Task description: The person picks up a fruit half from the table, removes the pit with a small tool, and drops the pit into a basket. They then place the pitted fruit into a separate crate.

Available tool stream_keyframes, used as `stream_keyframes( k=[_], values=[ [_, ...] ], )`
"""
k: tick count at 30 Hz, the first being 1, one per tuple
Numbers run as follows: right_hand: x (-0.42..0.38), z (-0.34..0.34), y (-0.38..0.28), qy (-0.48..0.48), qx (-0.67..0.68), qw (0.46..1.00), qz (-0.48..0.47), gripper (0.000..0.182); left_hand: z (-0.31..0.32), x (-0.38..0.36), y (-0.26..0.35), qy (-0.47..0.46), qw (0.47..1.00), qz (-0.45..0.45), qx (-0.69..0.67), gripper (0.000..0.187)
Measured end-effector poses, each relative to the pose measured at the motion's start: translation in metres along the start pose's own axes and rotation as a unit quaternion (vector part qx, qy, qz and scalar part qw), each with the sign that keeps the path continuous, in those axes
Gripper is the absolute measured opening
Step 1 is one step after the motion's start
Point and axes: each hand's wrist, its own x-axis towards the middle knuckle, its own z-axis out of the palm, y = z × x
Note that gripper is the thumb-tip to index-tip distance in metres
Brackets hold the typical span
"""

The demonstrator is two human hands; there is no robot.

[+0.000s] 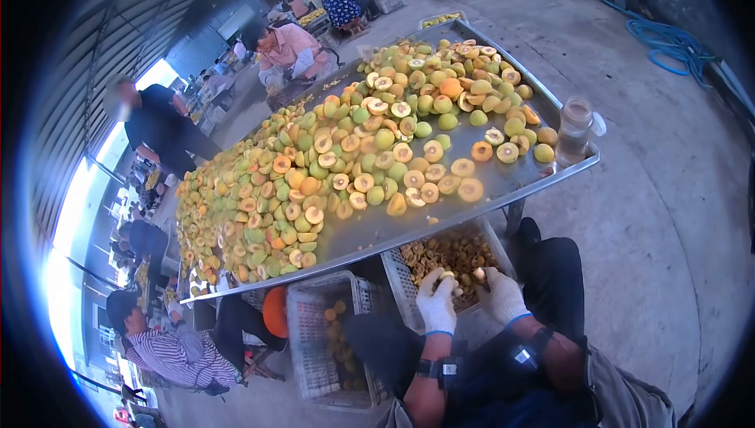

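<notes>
My left hand [436, 302], in a white knit glove, is closed on an apricot half [447, 275], of which a pale yellow edge shows at the fingertips. My right hand [503, 299], gloved the same way, is closed a short way to the right, with a small pinkish-brown tip at its thumb and fingers; I cannot tell what it is. Both hands are over a white plastic crate [402, 286] with many brown pits [448, 253] in it. Above them, a metal table [377, 233] bears a big heap of halved green and orange apricots [314, 162].
A clear plastic jar [576, 125] stands at the table's right corner. Left of my legs is another crate [308, 333] with some apricot halves inside. One person [291, 54] sits across the table, another in stripes [185, 356] at left. A blue hose [668, 41] lies by the wall.
</notes>
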Motion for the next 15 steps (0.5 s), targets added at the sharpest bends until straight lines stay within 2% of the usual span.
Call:
stream_keyframes(
  k=[2,6,8,9,10,12,14,15],
  values=[
    [0.001,-0.004,-0.001,-0.016,0.061,0.997,0.034,0.031,0.002,0.013,0.026,-0.002,0.996,0.019,-0.086,0.043],
    [0.002,-0.004,-0.002,-0.040,0.109,0.992,0.045,0.030,-0.007,0.046,0.059,-0.033,0.989,0.043,-0.134,0.045],
    [0.002,-0.007,-0.004,-0.062,0.093,0.992,0.057,0.031,-0.010,0.058,0.069,-0.014,0.987,0.063,0.148,0.043],
    [0.001,-0.009,-0.005,-0.061,0.093,0.992,0.057,0.031,-0.010,0.068,0.069,0.052,0.934,0.195,0.294,0.036],
    [0.001,-0.010,-0.006,-0.064,0.093,0.992,0.056,0.031,-0.012,0.076,0.069,0.052,0.934,0.196,0.293,0.036],
    [0.003,-0.011,-0.007,-0.064,0.094,0.992,0.054,0.032,-0.004,0.093,0.085,0.138,0.843,0.332,0.401,0.026],
    [0.001,-0.011,-0.008,-0.064,0.098,0.993,0.028,0.033,0.009,0.111,0.105,0.140,0.834,0.348,0.404,0.026],
    [0.001,-0.010,-0.008,-0.064,0.097,0.993,0.027,0.033,0.010,0.129,0.107,0.154,0.801,0.338,0.470,0.034]
  ],
)
